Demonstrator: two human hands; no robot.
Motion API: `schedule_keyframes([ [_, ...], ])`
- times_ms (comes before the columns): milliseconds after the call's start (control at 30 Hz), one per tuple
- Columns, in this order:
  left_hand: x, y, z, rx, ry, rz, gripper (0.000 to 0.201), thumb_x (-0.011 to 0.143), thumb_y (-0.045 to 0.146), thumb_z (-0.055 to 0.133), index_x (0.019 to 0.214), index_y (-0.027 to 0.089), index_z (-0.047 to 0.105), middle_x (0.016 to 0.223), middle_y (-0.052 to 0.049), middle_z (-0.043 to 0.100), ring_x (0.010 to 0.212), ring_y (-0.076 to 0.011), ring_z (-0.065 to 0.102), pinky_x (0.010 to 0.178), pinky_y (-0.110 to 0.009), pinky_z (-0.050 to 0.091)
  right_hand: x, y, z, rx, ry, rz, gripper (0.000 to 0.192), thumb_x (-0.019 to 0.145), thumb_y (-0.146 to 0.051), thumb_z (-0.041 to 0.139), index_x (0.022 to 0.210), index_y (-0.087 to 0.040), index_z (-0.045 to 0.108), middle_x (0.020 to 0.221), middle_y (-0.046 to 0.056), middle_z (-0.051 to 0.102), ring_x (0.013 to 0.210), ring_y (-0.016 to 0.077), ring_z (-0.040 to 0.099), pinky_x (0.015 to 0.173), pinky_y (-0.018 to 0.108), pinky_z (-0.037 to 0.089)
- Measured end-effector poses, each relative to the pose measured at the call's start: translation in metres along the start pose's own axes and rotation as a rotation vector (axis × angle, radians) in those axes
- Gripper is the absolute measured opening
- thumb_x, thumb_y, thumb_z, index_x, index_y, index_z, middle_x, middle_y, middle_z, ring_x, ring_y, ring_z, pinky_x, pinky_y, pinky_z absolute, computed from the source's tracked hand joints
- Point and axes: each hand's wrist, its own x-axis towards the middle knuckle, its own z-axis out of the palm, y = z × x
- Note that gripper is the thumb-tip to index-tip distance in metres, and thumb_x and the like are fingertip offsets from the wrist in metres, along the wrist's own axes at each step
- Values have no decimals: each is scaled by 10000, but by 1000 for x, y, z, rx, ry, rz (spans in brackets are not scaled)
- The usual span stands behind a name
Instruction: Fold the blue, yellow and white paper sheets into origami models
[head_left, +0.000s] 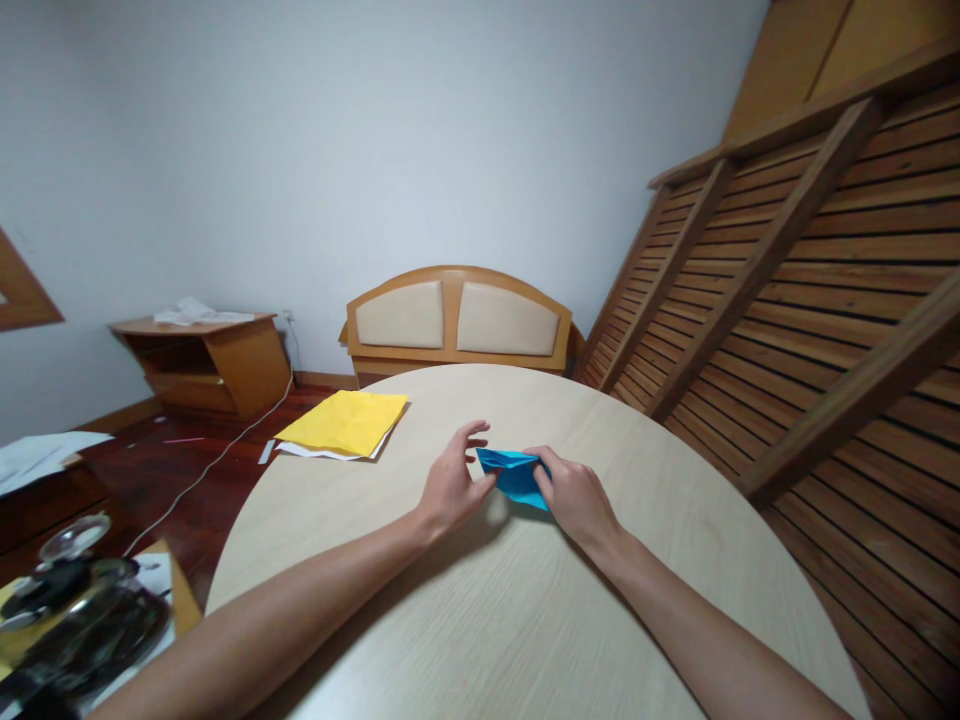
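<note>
One folded blue paper over table | right hand: fingers pinch its right side | left hand: fingers loosely parted, curved, thumb at its left edge

Blue folded paper, partly open, held in my right hand.
I observe a small, bright blue piece folded into several layers, creases visible; the layers part along the upper edge, leaving a narrow mouth. The broad face towards me reads darker blue through the middle and lighter, nearer cyan, along the lower edge. I have its right end pinched, thumb on the near face; it is tilted, with the lower edge slanting down to the right. The left end tapers to a corner beside my left hand, thumb tip at the edge; firm contact there cannot be confirmed.
</note>
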Motion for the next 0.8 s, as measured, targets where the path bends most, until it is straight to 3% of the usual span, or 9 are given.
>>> schedule_keyframes([
  [200, -4, -6, 9, -68, -162, -69, 707, 798, 78, 568, 1447, 186, 309, 1477, -154, 455, 1301, -246, 512, 1035, -420, 501, 0, -1, 5, 345, 96, 48, 316, 920, -253, 414, 1132, -233, 647, 953, 55, 750, 899, 238, 702, 810, 331, 509],
  [333, -7, -8, 6, 57, -288, 31, 704, 785, 17, 480, 1452, 220, 381, 1482, -93, 475, 1365, -235, 448, 1153, -474, 380, 2, 5, 12, 565, 85, 44, 347, 882, -240, 411, 1119, -211, 663, 1060, 62, 730, 936, 213, 677, 854, 326, 505],
  [500, -8, -7, 2, 81, -402, 133, 738, 765, -1, 475, 1455, 254, 424, 1559, -81, 362, 1418, -241, 375, 1178, -478, 335, 10, 20, 25, 799, 23, 141, 364, 805, -250, 413, 1008, -190, 709, 1070, 78, 722, 1037, 221, 640, 952, 351, 470],
  [567, -7, -6, 1, 80, -427, 161, 701, 772, 10, 487, 1436, 235, 460, 1541, -97, 385, 1408, -249, 389, 1170, -473, 346, 13, 25, 29, 906, 5, 228, 369, 755, -262, 431, 964, -175, 723, 1012, 81, 730, 967, 225, 651, 918, 358, 482],
  [700, -7, -3, 0, 100, -455, 201, 625, 774, 54, 538, 1388, 171, 524, 1479, -134, 460, 1378, -265, 425, 1171, -457, 343, 14, 30, 31, 1174, -46, 407, 374, 704, -309, 503, 953, -155, 735, 832, 60, 728, 731, 196, 636, 704, 307, 510],
  [800, -8, -1, -1, 130, -472, 235, 528, 824, 153, 590, 1351, 148, 561, 1472, -152, 466, 1387, -280, 408, 1174, -462, 332, 13, 29, 27, 1294, -68, 466, 382, 759, -376, 525, 996, -160, 733, 853, 62, 729, 735, 191, 645, 671, 297, 517],
])
